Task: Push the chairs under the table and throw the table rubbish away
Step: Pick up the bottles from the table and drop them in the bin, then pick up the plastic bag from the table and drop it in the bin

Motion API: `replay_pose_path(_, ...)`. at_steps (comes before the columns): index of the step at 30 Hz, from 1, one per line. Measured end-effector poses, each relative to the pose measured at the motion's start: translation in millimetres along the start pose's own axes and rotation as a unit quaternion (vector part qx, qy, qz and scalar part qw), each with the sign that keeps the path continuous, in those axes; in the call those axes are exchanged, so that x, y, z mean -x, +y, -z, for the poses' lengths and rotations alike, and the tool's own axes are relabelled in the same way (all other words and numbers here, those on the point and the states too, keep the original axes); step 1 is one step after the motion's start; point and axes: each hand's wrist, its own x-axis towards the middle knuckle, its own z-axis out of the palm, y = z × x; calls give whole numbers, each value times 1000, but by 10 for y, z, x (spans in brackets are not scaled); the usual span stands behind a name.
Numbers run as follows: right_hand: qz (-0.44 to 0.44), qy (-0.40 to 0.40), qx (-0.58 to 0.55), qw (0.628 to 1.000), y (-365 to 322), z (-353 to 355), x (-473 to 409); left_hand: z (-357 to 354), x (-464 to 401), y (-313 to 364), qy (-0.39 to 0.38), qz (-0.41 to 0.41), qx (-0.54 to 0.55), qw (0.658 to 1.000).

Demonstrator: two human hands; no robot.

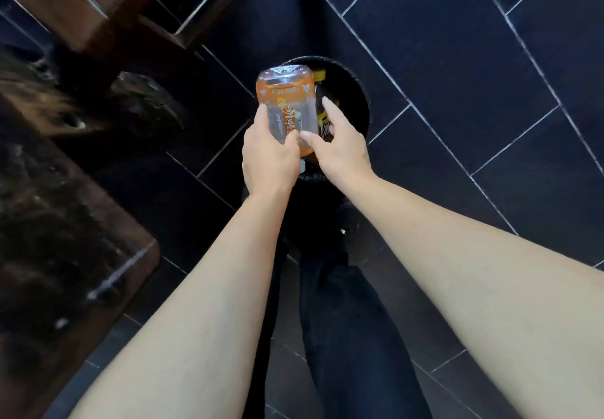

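Note:
I look straight down at a round black bin [359, 91] on the dark tiled floor. My left hand [266, 157] grips a clear plastic bottle with an orange label [286, 101], held above the bin's left side with its base pointing away from me. My right hand [340, 147] is beside it over the bin. A dark bottle with a yellow cap and label [322, 104] sits between its thumb and outstretched index finger, in a loose hold. The two bottles touch side by side. The bin's inside is mostly hidden by the bottles and hands.
Dark wooden furniture stands at the left: a blurred table corner [75, 239] near me and a chair or table leg [98, 16] at the top left. My dark trouser legs and shoe [346, 219] are just before the bin. Open floor tiles [474, 75] spread to the right.

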Motion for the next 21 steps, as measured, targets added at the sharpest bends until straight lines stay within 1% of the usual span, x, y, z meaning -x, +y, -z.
replay_pose_path(2,9,-7,39,999,-104,203,303,152,216,89,-27,-33,-89,995)
replay_pose_path(6,23,-17,121,992,-410,670,1102,597,897,384,-76,-78,-231,967)
replay_pose_path(8,46,-19,153,987,-612,905,1570,885,1332,585,-72,-119,-301,943)
replay_pose_path(10,73,-21,184,980,-822,1096,2032,1209,1761,777,-51,-169,-349,920)
replay_pose_path(12,101,-22,200,974,-1046,1199,2437,1571,2115,901,-21,-216,-361,907)
replay_pose_path(14,129,-21,201,971,-1249,1231,2790,1956,2391,953,12,-237,-348,907)
replay_pose_path(17,171,-32,199,965,-1583,1157,3277,2557,2749,857,62,-225,-306,923)
replay_pose_path(21,257,-61,230,937,-2125,830,3857,3355,3130,545,122,-175,-240,947)
